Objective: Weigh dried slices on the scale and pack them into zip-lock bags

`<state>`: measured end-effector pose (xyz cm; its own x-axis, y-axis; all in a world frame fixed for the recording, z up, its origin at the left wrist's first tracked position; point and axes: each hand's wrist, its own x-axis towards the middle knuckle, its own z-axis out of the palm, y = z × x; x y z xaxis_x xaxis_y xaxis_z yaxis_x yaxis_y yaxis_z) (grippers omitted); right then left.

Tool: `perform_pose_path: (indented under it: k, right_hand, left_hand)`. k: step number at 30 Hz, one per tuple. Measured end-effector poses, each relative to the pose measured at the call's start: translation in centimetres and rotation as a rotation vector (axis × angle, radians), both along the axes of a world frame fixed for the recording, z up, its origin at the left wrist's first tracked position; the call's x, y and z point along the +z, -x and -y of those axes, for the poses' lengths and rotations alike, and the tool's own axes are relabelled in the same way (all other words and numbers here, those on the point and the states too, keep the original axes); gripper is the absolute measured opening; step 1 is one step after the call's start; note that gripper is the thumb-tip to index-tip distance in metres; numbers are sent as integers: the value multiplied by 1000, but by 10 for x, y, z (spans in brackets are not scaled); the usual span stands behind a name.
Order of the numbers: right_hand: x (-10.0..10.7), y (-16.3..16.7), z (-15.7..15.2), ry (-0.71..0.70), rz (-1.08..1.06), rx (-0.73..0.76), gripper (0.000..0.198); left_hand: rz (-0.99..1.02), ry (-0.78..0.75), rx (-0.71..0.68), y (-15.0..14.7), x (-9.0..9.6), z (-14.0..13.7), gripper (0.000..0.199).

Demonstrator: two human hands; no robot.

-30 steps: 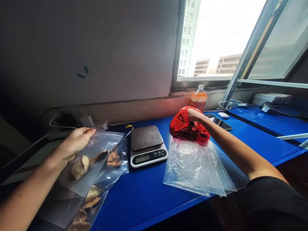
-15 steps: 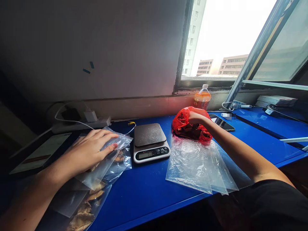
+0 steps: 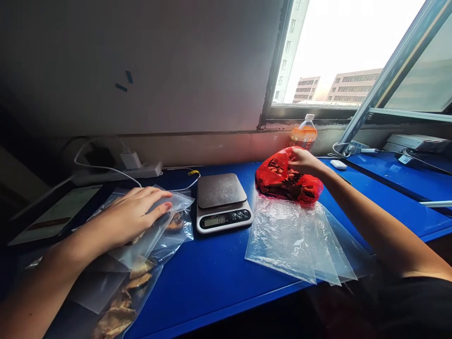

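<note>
Bag [image 3: 311,189] just beneath right hand [image 3: 301,161], fingers curled, grip unclear; pouches [image 3: 146,248] under left hand [image 3: 139,212], fingers extended, unclenched; bag red, crumpled; pouches clear

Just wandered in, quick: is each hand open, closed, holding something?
Left hand: open, palm down on clear bags.
Right hand: at red bag; grip cannot be told.

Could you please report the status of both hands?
Left hand resting on plastic bags. Right hand at mouth of red bag, grip unclear. Scale between them, bottle behind red bag.
</note>
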<state>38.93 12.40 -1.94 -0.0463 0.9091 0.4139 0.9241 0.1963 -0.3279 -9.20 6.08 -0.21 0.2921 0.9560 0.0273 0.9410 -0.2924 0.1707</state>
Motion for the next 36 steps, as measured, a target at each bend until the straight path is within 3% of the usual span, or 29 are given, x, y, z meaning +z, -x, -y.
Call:
perform_pose_path:
  k: [4, 9, 16, 21, 24, 27, 31, 36]
  right_hand:
    - [-8, -14, 12, 54, 140, -42, 19]
    - [-27, -15, 13, 8, 297, -109, 21]
    - [-38, -17, 10, -50, 263, -109, 27]
    - [-36, -12, 16, -146, 70, 37, 17]
    - [-35, 0, 19, -141, 61, 84, 9]
    - [-33, 9, 22, -135, 103, 97, 15]
    - [-22, 8, 32, -278, 59, 134, 23]
    - [5, 10, 76, -439, 141, 255, 31]
  left_hand:
    - [-12, 25, 36, 0, 1, 1, 58]
    - [-13, -19, -11, 4, -3, -1, 56]
    - [-11, -38, -13, 2, -3, 1, 53]
    - [-35, -43, -35, 2, -4, 1, 55]
    - [-30, -36, -44, 0, -2, 3, 54]
    - [-15, -25, -55, -2, 1, 6, 52]
    - [-20, -9, -52, -3, 2, 6, 55]
    - [-76, 52, -35, -4, 1, 4, 60]
